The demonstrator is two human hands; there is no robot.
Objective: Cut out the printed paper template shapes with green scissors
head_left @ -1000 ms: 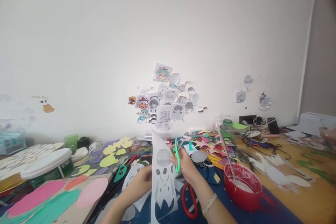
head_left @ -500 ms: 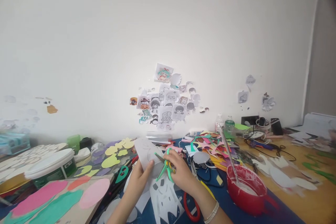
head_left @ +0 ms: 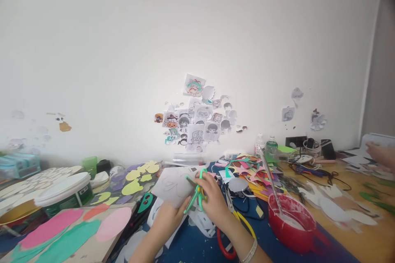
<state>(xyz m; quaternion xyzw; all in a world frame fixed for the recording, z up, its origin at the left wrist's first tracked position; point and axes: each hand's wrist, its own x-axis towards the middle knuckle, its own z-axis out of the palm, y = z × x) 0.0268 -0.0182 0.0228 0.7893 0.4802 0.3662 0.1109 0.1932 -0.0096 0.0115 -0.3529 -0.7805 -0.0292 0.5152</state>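
Note:
My right hand (head_left: 212,202) is closed round small green-handled scissors (head_left: 197,191), whose blades point left onto a white paper sheet (head_left: 173,184) with faint drawn outlines. My left hand (head_left: 168,217) grips that sheet from below, thumb on its lower edge, and holds it tilted above the blue table surface (head_left: 191,246). A white cut-out scrap (head_left: 202,222) lies under my hands. A bracelet circles my right wrist.
Red-handled scissors (head_left: 222,244) and yellow-handled scissors (head_left: 237,213) lie by my right forearm. A red bowl (head_left: 291,224) of white paste with a stick stands right. Coloured paper cut-outs (head_left: 249,170), a lidded tub (head_left: 64,191) and a pink-and-green board (head_left: 58,234) surround me. Another person's hand (head_left: 381,154) shows far right.
The long white strip that I held upright has come down and now lies flatter and tilted left. The scissors turned from pointing up to pointing left onto the sheet.

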